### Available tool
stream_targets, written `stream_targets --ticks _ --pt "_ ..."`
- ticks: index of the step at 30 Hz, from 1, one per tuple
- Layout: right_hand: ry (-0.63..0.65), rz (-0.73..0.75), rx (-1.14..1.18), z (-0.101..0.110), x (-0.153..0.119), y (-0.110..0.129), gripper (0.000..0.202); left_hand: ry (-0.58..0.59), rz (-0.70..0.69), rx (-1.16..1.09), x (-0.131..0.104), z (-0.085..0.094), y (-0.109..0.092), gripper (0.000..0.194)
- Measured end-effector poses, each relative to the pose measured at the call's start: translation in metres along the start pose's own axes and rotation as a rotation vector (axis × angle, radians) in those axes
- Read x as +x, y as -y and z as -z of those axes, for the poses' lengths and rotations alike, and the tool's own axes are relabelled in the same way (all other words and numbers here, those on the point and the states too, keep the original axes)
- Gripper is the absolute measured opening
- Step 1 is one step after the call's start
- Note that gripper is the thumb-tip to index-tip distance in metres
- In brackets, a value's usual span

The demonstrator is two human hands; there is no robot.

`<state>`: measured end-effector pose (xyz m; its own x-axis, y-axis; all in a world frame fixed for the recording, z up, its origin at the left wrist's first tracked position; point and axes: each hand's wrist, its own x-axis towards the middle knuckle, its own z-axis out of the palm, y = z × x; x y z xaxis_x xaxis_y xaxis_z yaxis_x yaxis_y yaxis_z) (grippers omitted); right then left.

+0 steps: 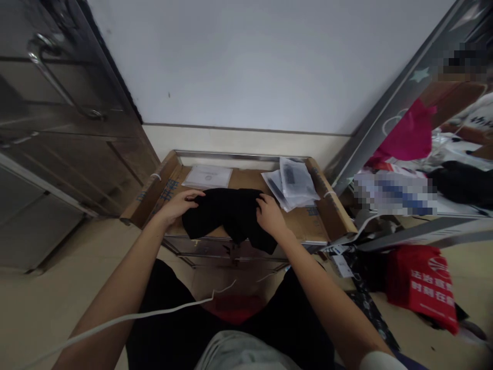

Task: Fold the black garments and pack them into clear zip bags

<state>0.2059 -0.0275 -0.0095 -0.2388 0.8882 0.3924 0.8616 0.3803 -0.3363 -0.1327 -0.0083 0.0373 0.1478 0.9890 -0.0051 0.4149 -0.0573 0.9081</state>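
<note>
A black garment (pixel 227 208), by its outline a pair of shorts, lies spread over the front of a cardboard-lined surface (pixel 246 177), its lower part hanging past the front edge. My left hand (pixel 181 204) is closed at the garment's left edge, fingers on top and thumb nearer me. On the right side, my right hand (pixel 268 213) has its bent fingers on the cloth; the thumb is partly hidden. Behind the garment lie a flat clear packet (pixel 207 176) on the left and several translucent plastic bags (pixel 295 182) on the right.
Cardboard side walls (pixel 333 203) bound the surface. A white cord (pixel 154 314) crosses over my lap. A metal door with a handle (pixel 63 87) stands left. To the right are a metal bed frame (pixel 393 97), a pink bag (pixel 410 136) and a red bag (pixel 421 285).
</note>
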Motion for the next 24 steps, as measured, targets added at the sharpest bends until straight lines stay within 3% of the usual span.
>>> stream_targets --ticks 4,6,10,13,17,21,24 --pt "-0.131 -0.034 0.233 0.002 -0.001 -0.020 0.063 0.062 0.053 -0.025 0.000 0.002 -0.009 0.035" --pt "-0.209 -0.052 0.360 0.005 -0.001 -0.022 0.062 0.057 0.074 -0.060 0.000 0.002 -0.009 0.034" --pt "-0.331 -0.138 0.588 0.016 0.005 -0.014 0.035 -0.108 0.057 -0.238 0.000 0.004 -0.010 0.043" --pt "-0.391 -0.304 0.826 0.025 0.013 -0.002 0.022 -0.254 0.038 -0.419 -0.004 0.010 -0.014 0.046" --pt "-0.309 -0.424 1.127 0.039 0.024 0.009 0.016 -0.352 -0.026 -0.452 -0.008 0.021 -0.026 0.044" --pt "-0.284 -0.386 0.941 0.050 0.037 -0.001 0.030 -0.320 -0.054 -0.354 -0.010 0.034 -0.034 0.046" --pt "-0.315 -0.332 0.766 0.057 0.052 -0.018 0.034 -0.183 0.007 -0.247 -0.009 0.043 -0.033 0.057"
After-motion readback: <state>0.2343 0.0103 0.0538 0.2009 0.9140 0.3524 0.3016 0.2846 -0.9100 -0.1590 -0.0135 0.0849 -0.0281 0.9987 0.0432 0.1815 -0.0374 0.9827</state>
